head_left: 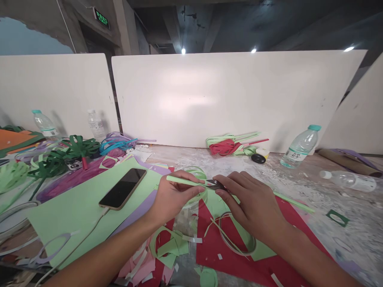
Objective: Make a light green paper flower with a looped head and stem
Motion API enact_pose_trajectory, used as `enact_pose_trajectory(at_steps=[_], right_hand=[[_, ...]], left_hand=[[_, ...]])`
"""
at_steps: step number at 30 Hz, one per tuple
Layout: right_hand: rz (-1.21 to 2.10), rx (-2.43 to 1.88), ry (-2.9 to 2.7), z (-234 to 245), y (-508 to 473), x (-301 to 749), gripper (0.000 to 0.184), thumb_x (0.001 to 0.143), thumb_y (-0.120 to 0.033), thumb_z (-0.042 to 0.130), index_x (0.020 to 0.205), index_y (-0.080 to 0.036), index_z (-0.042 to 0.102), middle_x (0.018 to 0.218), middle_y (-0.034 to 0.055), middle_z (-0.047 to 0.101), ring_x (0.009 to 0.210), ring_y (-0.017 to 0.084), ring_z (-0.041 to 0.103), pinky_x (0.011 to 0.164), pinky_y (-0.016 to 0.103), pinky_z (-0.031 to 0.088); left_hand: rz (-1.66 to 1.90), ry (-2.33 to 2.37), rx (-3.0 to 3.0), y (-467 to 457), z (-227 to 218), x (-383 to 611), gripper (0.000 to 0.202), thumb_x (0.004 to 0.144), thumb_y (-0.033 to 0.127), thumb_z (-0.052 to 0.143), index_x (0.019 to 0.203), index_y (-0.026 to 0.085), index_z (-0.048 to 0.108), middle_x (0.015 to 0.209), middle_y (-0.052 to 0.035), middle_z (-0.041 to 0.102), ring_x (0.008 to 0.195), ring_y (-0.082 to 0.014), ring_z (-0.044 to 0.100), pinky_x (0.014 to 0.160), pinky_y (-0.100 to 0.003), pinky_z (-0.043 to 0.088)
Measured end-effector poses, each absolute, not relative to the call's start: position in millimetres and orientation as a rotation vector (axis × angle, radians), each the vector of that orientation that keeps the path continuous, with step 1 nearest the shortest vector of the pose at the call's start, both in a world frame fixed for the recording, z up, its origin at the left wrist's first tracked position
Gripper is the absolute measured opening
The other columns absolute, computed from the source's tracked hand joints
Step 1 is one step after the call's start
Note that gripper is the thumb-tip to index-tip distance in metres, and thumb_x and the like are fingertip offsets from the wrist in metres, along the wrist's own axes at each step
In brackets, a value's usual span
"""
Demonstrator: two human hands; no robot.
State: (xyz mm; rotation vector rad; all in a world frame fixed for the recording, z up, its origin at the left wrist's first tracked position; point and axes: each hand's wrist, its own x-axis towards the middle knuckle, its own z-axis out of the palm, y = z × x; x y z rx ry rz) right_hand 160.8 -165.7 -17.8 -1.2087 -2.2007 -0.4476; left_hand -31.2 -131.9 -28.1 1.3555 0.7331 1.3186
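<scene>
Light green paper, in a narrow folded-looking strip (183,180), lies between the thumb and fingers of the left hand (172,195), which is closed in a pinch around it. Its right end reaches the tip of a small dark tool (218,185), perhaps scissors or snips, gripped between the thumb and bent fingers of the right hand (251,197). Whether the blades have bitten through cannot be told at this size.

Judging by the pieces about, much cutting is already done: thin light green loops (197,170) sit just behind the left hand, and green scraps (173,249) lie below it, towards the person. Beyond the right hand rests a red looped bundle (224,147) that looks finished, and far to the left of the left hand stands a dark green looped piece (80,146), fanned out like a flower head.

The strip in the hands seems to be at an early or middle stage, as it is neither spread nor looped. Uncut stock remains: a large light green sheet (79,207) left of the left hand, partly under a phone (123,188), and a red sheet (209,243) beneath the right hand, with a tape-like ring (255,245) lying on it.
</scene>
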Motion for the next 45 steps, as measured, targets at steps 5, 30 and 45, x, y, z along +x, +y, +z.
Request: enact_pose_trajectory(at_steps=[5,30,45], right_hand=[[-0.437,-1.2,-2.16,-19.8,-166.0,159.4,0.028,0.094,-0.034,0.042,0.106,-0.021,0.063,0.082,0.0064,0.062,0.077,0.019,0.056,0.063,0.028,0.039],[-0.427,-1.162,-2.121,-20.9,-167.8,157.1,0.025,0.092,-0.03,0.046,0.104,-0.021,0.065,0.081,0.0067,0.062,0.077,0.019,0.056,0.064,0.028,0.041],[-0.493,-1.158,-2.122,-21.6,-168.6,156.7,0.024,0.091,-0.03,0.049,0.105,-0.021,0.065,0.081,0.0062,0.061,0.074,0.018,0.055,0.058,0.027,0.037]], left_hand=[[1.332,0.798,1.385,-133.5,-27.5,-31.8,0.014,0.062,0.017,0.078,0.068,0.015,0.066,0.074,-0.0032,0.073,0.066,-0.014,0.068,0.059,-0.02,0.054],[1.311,0.815,1.371,-135.9,-29.2,-32.0,0.02,0.061,0.023,0.08,0.072,0.017,0.064,0.073,-0.0038,0.073,0.067,-0.0172,0.068,0.059,-0.025,0.055],[1.316,0.778,1.354,-136.7,-29.5,-30.6,0.022,0.061,0.02,0.079,0.068,0.017,0.059,0.077,-0.0041,0.074,0.075,-0.0186,0.07,0.068,-0.026,0.057]])
